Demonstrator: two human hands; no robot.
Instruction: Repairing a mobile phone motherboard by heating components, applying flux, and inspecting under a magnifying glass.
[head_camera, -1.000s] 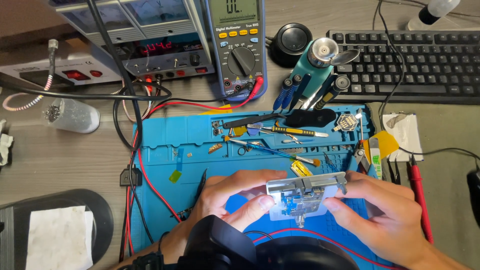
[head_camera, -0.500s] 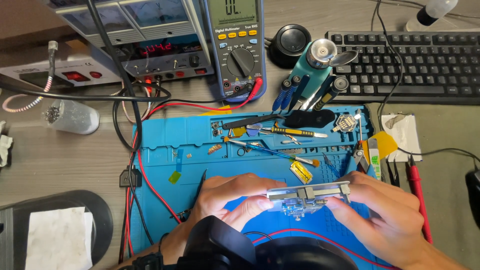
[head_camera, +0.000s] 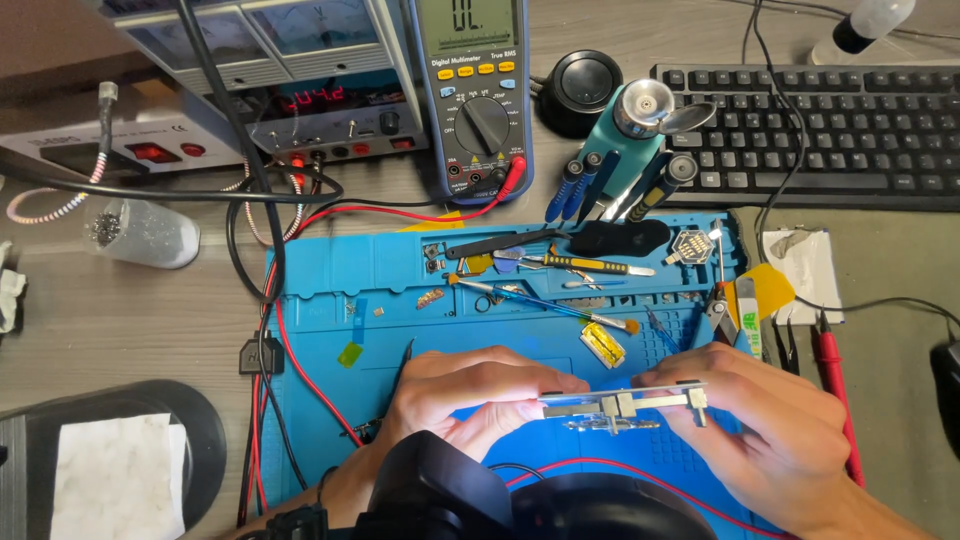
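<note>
Both my hands hold a small metal clamp fixture (head_camera: 620, 405) with a circuit board in it, edge-on to the camera, just above the blue work mat (head_camera: 330, 280). My left hand (head_camera: 470, 395) grips its left end, thumb and fingers pinched on the bar. At the right end my right hand (head_camera: 770, 420) pinches the fixture by a knob. A black round object (head_camera: 520, 500) at the bottom edge hides my wrists and part of the mat.
Small tools lie on the mat's far half: tweezers (head_camera: 520, 243), a brush (head_camera: 550, 300), a screwdriver (head_camera: 590, 265). Behind stand a multimeter (head_camera: 475, 95), a bench power supply (head_camera: 290, 80), a teal tool holder (head_camera: 630, 150) and a keyboard (head_camera: 830, 130). Red leads (head_camera: 300, 360) cross the mat.
The clamp fixture has been tipped from lying flat, face up, to edge-on towards the camera. Both hands kept their hold and shifted slightly right.
</note>
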